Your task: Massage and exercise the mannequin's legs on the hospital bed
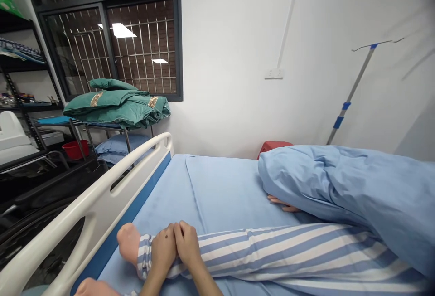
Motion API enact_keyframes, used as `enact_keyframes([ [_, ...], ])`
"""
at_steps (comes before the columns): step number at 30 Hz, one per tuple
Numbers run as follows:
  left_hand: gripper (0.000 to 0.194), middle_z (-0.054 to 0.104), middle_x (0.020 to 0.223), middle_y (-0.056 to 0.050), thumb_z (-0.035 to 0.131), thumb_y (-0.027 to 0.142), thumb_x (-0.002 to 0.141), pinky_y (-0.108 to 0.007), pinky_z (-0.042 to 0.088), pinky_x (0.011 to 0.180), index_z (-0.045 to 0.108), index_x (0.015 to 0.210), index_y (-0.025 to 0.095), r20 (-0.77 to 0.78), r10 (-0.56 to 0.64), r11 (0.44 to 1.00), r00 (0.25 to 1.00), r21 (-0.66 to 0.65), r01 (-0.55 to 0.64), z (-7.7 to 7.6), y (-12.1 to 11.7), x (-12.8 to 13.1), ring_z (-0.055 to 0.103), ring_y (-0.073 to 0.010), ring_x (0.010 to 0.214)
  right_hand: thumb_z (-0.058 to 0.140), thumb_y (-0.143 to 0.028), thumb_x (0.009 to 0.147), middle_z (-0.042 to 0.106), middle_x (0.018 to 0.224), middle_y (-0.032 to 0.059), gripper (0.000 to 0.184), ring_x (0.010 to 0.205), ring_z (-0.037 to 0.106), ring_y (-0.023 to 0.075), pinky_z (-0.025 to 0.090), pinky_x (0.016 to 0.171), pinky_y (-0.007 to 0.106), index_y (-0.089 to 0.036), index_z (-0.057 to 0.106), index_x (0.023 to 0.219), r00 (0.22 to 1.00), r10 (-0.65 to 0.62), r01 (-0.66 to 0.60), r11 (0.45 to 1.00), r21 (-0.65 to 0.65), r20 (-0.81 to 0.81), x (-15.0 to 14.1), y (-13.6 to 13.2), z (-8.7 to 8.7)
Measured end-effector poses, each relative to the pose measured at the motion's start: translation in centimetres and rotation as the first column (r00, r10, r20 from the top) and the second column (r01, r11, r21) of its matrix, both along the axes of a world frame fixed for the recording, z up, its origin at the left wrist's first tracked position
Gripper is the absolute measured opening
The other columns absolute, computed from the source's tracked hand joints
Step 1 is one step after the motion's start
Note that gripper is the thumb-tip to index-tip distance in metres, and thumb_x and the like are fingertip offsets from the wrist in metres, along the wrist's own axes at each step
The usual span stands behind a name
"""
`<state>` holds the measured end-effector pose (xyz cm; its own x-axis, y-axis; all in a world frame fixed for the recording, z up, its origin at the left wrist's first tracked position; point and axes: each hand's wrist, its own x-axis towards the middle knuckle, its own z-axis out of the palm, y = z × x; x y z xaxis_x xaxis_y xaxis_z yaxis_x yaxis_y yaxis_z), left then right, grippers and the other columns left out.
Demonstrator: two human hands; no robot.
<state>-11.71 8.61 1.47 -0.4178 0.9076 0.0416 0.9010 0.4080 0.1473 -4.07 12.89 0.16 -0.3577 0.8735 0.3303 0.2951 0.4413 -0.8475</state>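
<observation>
On the bed point(220, 191), hands point(175, 247) grip striped pajama leg point(272, 250).

Blue-and-white stripes along the pyjama trouser leg point(272, 246) at the bed's near edge; plain pale blue on the bed sheet point(217, 191) and duvet point(340, 182); white on the bed rail point(95, 205), edged by a darker blue strip point(118, 223); teal green on the folded quilt point(115, 108); red on the stool point(273, 149).

The person's left hand point(163, 250) and right hand point(187, 245) close around a blue-striped pajama leg point(272, 250) just above a bare foot point(128, 243) on a hospital bed point(224, 191). A blue quilt point(326, 182) covers the body beyond, and a white bed rail point(91, 201) runs along the bed's near side.
</observation>
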Motion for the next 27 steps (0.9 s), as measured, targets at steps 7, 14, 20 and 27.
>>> enact_keyframes([
  [7, 0.026, 0.065, 0.096, -0.011, 0.035, 0.02, 0.083, -0.031, 0.041, 0.08, 0.058, 0.094, 0.016, 0.266, -0.004, 0.968, 0.964, 0.243, -0.063, -0.2, 0.8, -0.6, 0.059, -0.0202, 0.089, 0.035, -0.037, 0.088, 0.051, 0.052, 0.0, 0.039, 0.052, 0.044, 0.0127, 0.027, 0.05, 0.024, -0.02, 0.044, 0.054, 0.997, -0.017, 0.013, 0.999, -0.05, -0.082, 0.0, 0.0, 0.4],
  [14, 0.034, 0.04, 0.05, 0.004, 0.034, 0.043, 0.082, -0.023, 0.037, 0.052, 0.034, 0.056, 0.021, 0.73, -0.167, 0.723, 0.662, 0.547, -0.421, 1.4, 3.1, 2.1, 0.042, -0.011, 0.052, 0.032, -0.041, 0.088, 0.048, 0.052, -0.0011, 0.042, 0.053, 0.042, 0.0119, 0.031, 0.052, 0.024, -0.018, 0.043, 0.055, 0.936, 0.003, -0.061, 0.986, -0.153, -0.352, 0.2, 0.9, 0.9],
  [20, 0.032, 0.048, 0.053, 0.002, 0.033, 0.038, 0.083, -0.024, 0.035, 0.058, 0.042, 0.058, 0.02, 0.617, -0.101, 0.734, 0.781, 0.576, -0.36, -0.9, 3.0, 4.0, 0.043, -0.0111, 0.054, 0.038, -0.041, 0.085, 0.039, 0.049, -0.0047, 0.038, 0.051, 0.035, 0.0096, 0.029, 0.048, 0.022, -0.019, 0.036, 0.053, 0.913, -0.062, -0.026, 0.978, -0.209, -0.404, 1.1, 1.2, 1.2],
  [27, 0.03, 0.054, 0.058, -0.001, 0.031, 0.031, 0.085, -0.025, 0.034, 0.062, 0.045, 0.061, 0.021, 0.509, -0.078, 0.781, 0.857, 0.566, -0.264, -1.7, 3.0, 3.5, 0.047, -0.0132, 0.058, 0.037, -0.041, 0.085, 0.039, 0.048, -0.005, 0.039, 0.049, 0.035, 0.0093, 0.028, 0.048, 0.022, -0.019, 0.036, 0.052, 0.928, -0.086, 0.003, 0.975, -0.224, -0.362, 0.8, 1.3, 0.6],
])
